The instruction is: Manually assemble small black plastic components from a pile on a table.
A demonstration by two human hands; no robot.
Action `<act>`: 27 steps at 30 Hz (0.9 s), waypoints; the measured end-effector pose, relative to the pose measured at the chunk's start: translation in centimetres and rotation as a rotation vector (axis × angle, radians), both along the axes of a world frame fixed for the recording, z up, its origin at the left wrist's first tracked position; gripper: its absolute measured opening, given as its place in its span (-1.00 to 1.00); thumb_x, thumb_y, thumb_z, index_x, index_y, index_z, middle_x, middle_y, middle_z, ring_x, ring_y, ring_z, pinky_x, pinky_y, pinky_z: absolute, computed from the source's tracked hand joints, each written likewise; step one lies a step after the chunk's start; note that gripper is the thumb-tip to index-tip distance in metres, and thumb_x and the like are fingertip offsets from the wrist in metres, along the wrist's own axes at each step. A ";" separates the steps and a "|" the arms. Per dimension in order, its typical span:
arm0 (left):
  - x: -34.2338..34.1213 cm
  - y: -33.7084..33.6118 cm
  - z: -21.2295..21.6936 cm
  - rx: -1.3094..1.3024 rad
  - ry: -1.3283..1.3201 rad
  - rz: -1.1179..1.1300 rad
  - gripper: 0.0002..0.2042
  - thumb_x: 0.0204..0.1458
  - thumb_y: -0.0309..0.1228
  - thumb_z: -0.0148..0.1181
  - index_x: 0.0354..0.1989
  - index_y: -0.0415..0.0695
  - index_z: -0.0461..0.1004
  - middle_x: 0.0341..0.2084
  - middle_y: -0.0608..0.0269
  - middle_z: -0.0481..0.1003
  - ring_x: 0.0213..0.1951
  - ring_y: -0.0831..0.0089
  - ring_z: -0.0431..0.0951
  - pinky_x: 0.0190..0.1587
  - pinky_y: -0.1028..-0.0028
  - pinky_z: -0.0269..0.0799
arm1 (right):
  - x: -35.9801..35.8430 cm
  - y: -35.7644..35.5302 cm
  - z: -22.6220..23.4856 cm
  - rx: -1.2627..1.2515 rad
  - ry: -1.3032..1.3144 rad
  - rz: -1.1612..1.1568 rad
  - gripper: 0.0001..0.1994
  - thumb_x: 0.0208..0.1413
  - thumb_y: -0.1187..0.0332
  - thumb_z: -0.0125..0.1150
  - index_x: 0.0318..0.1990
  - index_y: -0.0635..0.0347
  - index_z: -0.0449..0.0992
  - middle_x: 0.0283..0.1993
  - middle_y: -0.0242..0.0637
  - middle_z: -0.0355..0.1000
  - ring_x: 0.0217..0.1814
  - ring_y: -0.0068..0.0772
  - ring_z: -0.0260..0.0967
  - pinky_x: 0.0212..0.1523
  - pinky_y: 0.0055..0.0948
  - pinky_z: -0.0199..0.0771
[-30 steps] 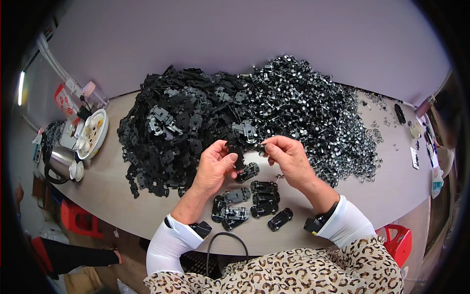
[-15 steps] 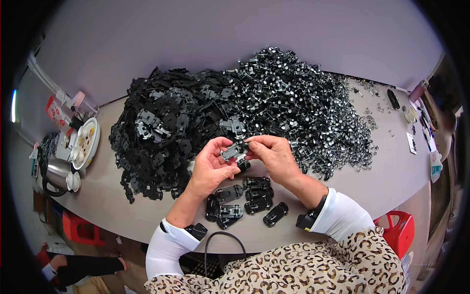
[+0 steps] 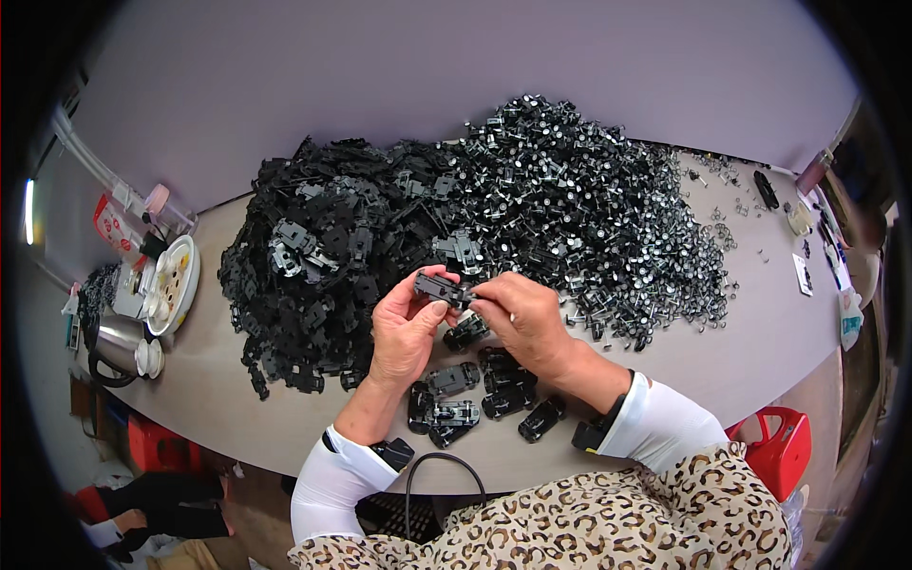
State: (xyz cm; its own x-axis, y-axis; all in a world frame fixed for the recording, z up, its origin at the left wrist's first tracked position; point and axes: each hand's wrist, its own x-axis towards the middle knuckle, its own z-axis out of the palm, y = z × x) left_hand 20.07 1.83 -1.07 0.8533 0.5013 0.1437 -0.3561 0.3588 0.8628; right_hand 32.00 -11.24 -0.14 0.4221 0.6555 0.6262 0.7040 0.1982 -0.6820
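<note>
Lifted slightly nearer the body since a second ago, and turned flatter: small black plastic part (image 3: 443, 288), oblong, boxy, with grey highlights along its top face. Pinched at both ends, left hand (image 3: 407, 332) at its 8 o'clock with thumb and fingertips clamped on the left end, right hand (image 3: 521, 321) at 4 o'clock with fingers closed on the right end. Long axis running 10 to 4 o'clock. Held above grey table (image 3: 760, 332), just short of black parts heap (image 3: 323, 247); silvery heap (image 3: 589, 209) at 2 o'clock; finished pieces (image 3: 475, 394) lying at 6 o'clock.
</note>
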 end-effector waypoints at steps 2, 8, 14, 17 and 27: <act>0.0 0.0 -0.2 0.028 0.017 -0.006 -0.59 0.04 -0.67 0.08 0.12 -0.25 0.30 -0.10 0.14 0.46 -0.27 0.53 0.52 -0.25 0.55 0.49 | 0.2 -0.1 1.0 0.018 -0.003 -0.025 -0.88 -0.06 0.54 0.25 -0.32 0.28 0.51 -0.47 -0.19 0.39 -0.46 -0.21 0.35 -0.44 -0.35 0.36; -0.1 -0.5 -0.4 0.293 0.154 -0.015 -0.50 0.02 -0.65 0.14 0.19 -0.25 0.24 -0.16 0.20 0.48 -0.32 0.53 0.52 -0.31 0.56 0.47 | 0.3 0.1 1.5 -0.021 -0.094 0.033 -0.87 -0.08 0.52 0.26 -0.32 0.29 0.52 -0.49 -0.21 0.38 -0.43 -0.20 0.36 -0.42 -0.32 0.38; -0.2 -0.8 0.0 0.334 0.170 -0.023 -0.51 0.00 -0.67 0.15 0.17 -0.26 0.26 -0.18 0.24 0.48 -0.30 0.59 0.52 -0.25 0.58 0.51 | 0.0 0.3 1.5 -0.051 -0.217 0.014 -0.89 -0.11 0.58 0.25 -0.36 0.34 0.48 -0.53 -0.18 0.36 -0.50 -0.18 0.34 -0.48 -0.32 0.35; -0.2 -0.8 0.0 0.369 0.173 -0.031 -0.53 0.02 -0.70 0.11 0.16 -0.26 0.28 -0.15 0.23 0.46 -0.25 0.58 0.52 -0.21 0.57 0.53 | -0.4 0.1 1.6 -0.080 -0.248 -0.023 -0.90 -0.11 0.57 0.24 -0.40 0.34 0.46 -0.54 -0.17 0.36 -0.50 -0.15 0.34 -0.48 -0.29 0.36; 0.2 -1.4 0.6 0.334 0.096 -0.025 -0.67 0.06 -0.63 0.11 0.03 -0.34 0.35 -0.21 0.15 0.49 -0.25 0.49 0.55 -0.16 0.48 0.56 | 0.3 0.7 1.3 -0.014 -0.341 -0.034 -0.80 -0.23 0.45 0.36 -0.49 0.25 0.41 -0.54 -0.26 0.31 -0.47 -0.18 0.34 -0.47 -0.31 0.36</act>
State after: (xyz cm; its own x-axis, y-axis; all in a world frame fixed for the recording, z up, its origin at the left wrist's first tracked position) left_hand 20.25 0.41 -0.46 0.8824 0.4185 0.2151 -0.2625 0.0585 0.9632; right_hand 32.32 -10.54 1.20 0.2119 0.6540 0.7262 0.8980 0.1628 -0.4087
